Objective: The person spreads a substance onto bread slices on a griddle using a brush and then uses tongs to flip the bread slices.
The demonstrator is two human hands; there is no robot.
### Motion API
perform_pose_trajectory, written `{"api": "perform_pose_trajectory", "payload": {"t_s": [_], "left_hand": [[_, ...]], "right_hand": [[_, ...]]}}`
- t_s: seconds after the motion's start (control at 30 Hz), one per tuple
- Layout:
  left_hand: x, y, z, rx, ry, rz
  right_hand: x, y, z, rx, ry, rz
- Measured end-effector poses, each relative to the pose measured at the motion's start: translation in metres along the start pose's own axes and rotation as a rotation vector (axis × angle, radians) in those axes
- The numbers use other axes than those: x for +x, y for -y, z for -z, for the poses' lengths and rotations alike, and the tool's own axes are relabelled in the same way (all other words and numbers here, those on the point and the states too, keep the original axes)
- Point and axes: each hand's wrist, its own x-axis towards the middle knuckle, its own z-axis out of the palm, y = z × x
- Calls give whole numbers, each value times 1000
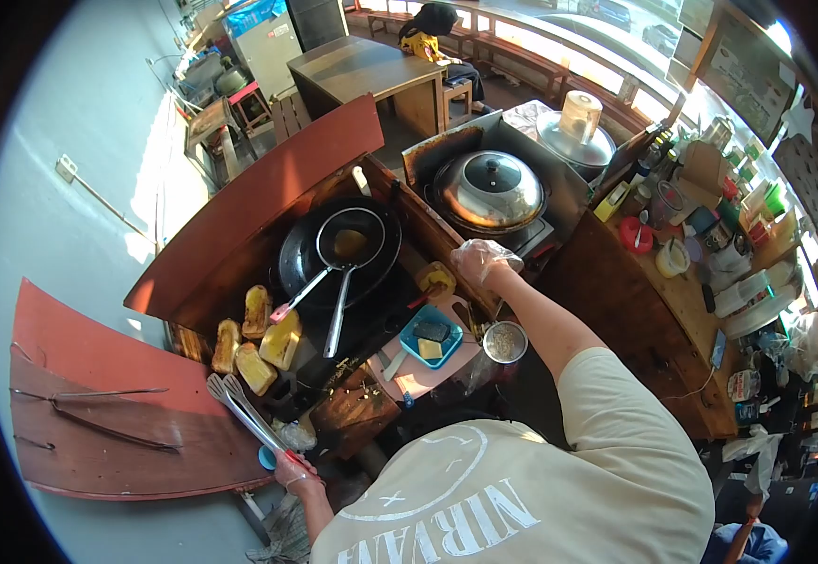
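My left hand [298, 473], in a clear plastic glove, grips metal tongs [251, 420] with red on the handle. The tongs' ends lie near several toasted bread slices [257, 368] beside the stove. My right hand [486, 262], also gloved, is at the edge of the wooden stove surround [442, 228]. Its fingers look curled, but what they hold, if anything, is hidden. Just left of it is a yellowish bread piece [436, 279]. A black wok [294, 252] on the stove carries a smaller frying pan [355, 226] with brownish liquid and a second handled utensil.
A blue tray [431, 336] with a yellow block sits on a pink board [407, 378], beside a metal cup [505, 342]. Behind stands a lidded pan [492, 188]. Jars and bottles crowd the right counter [677, 291]. A person [428, 42] sits by the far table [362, 68].
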Motion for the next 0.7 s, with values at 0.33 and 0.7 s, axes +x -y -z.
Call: {"api": "perform_pose_trajectory", "payload": {"t_s": [0.33, 0.7], "left_hand": [[-3, -5, -8, -67, 35, 16], [-2, 1, -11, -104, 69, 6]], "right_hand": [[3, -1, -4, -1, 14, -8], [6, -5, -13, -6, -31, 11]]}}
